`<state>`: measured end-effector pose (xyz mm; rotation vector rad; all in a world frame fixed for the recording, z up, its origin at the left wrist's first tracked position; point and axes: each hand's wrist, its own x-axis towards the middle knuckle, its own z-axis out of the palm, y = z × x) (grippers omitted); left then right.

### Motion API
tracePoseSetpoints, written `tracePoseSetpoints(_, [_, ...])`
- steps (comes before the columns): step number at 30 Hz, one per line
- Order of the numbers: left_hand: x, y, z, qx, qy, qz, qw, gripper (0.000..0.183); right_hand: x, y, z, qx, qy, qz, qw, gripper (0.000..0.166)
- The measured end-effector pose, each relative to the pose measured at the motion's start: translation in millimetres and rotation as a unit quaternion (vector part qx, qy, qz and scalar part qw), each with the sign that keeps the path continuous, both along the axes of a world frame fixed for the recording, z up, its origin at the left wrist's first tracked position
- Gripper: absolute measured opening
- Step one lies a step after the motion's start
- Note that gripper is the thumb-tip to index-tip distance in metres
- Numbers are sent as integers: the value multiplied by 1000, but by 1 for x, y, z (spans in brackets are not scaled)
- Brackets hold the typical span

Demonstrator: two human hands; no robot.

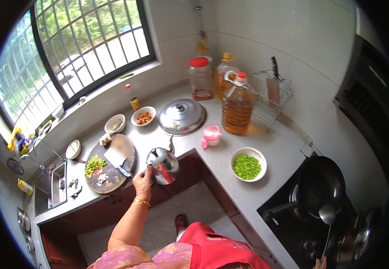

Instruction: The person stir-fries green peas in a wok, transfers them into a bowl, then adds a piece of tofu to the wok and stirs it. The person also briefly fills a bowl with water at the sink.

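Note:
My left hand [142, 184] grips a shiny metal kettle [162, 163] by its dark handle, at the counter's front edge. The kettle's spout points away from me, and my fingers partly hide the handle. At the lower right rim, my right hand [321, 263] is only partly in view and holds the thin handle of a metal ladle [327, 214]. The ladle's bowl rests at the near side of a black wok [318, 188] on the cooktop [281, 206]. Left of the kettle, a cleaver [116, 159] lies on a round chopping board [112, 181] beside chopped green and red pieces [95, 166].
A bowl of chopped greens [247, 166] stands left of the cooktop. Behind are a pink-lidded jar [212, 134], a large oil bottle [237, 112], a metal lid [182, 117] and a bowl of reddish food [144, 117]. The sink [58, 188] is far left; a wire rack [271, 97] holds another cleaver.

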<state>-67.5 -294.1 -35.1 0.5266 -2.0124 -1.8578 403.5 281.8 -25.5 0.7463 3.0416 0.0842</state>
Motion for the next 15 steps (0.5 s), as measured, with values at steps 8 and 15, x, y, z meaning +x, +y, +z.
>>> tracePoseSetpoints(8, [-69,-56,-24,-49,12,-73,996,28,-75,-99,-27,-140,35,154,978,30])
tracePoseSetpoints(15, [-138,-99,-60,-97,-33,-142,984,37,-239,-253,-12,-306,38,229,923,26])
